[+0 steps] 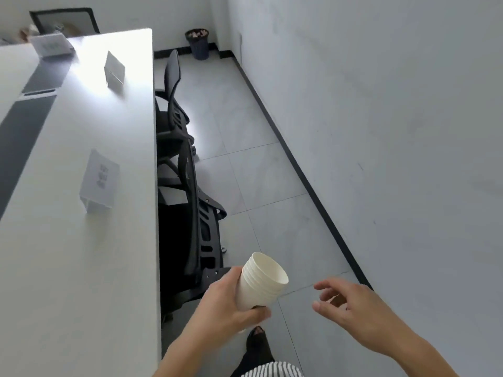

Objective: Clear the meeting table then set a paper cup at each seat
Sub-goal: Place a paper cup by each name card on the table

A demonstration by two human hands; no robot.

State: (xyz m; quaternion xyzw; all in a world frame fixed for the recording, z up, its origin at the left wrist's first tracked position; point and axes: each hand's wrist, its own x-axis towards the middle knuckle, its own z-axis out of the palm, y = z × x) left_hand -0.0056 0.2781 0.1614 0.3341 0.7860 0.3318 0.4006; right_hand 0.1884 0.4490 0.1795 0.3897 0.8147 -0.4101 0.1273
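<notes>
White paper cups, nested and tilted, are gripped by the left hand beside the table edge. Right hand hovers near, fingers loosely spread, holding nothing. Black chairs stand tucked against the table; name cards stand on it; a bin occupies the far corner.

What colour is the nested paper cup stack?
The nested stack of paper cups is plain white, seen best in the head view.

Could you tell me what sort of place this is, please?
Probably an office meeting room: a long white table with standing name cards and black office chairs tucked alongside.
</notes>
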